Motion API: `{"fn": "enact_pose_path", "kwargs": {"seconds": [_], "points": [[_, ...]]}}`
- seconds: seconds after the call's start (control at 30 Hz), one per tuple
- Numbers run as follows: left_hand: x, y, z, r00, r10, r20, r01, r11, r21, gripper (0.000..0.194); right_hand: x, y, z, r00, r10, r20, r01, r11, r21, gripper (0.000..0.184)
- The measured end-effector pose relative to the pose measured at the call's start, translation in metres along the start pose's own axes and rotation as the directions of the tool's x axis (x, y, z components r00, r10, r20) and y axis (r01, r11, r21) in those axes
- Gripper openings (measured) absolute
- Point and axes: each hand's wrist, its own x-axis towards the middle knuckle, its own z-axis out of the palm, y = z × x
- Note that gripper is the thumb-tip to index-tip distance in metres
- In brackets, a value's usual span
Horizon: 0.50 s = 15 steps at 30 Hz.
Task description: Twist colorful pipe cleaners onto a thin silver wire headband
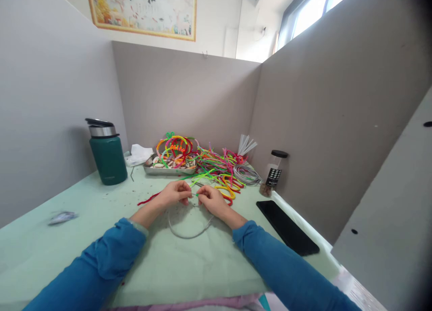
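A thin grey wire loop [191,236] curves down toward me below my two hands, over the pale green cloth. My left hand [176,193] pinches one end of this wire between thumb and fingertips. Close by on the right, my right hand [212,199] is closed with its fingertips at the other side of the loop. A tiny green piece [197,195] shows at the right fingertips; its kind is too small to make out. A red pipe cleaner [147,198] lies beside my left wrist. Yellow pipe cleaners [229,189] lie just beyond my right hand.
A metal tray [168,171] holds wooden pieces and colourful rings. Right of it are piled pipe cleaners [216,160], a grey wire coil [248,175] and a black-lidded jar [272,176]. A green bottle [108,160] stands left; a black phone [286,227] lies right. Grey partitions enclose the table.
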Motion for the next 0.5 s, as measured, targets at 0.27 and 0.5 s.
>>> {"fn": "enact_pose_path", "kwargs": {"seconds": [0.27,0.5], "points": [[0.0001,-0.0079,-0.0037,0.998,-0.059,-0.01,0.06,0.976,0.209,0.031,0.0001,0.0002,-0.0001,1.0,-0.009,-0.012,0.009,0.999,-0.044,0.013],[0.0001,-0.0057,-0.0044,0.999,-0.045,0.024,0.04,0.985,0.169,0.029,-0.0005,0.0006,0.0004,1.0,-0.017,-0.009,0.016,0.999,-0.04,0.011]]}}
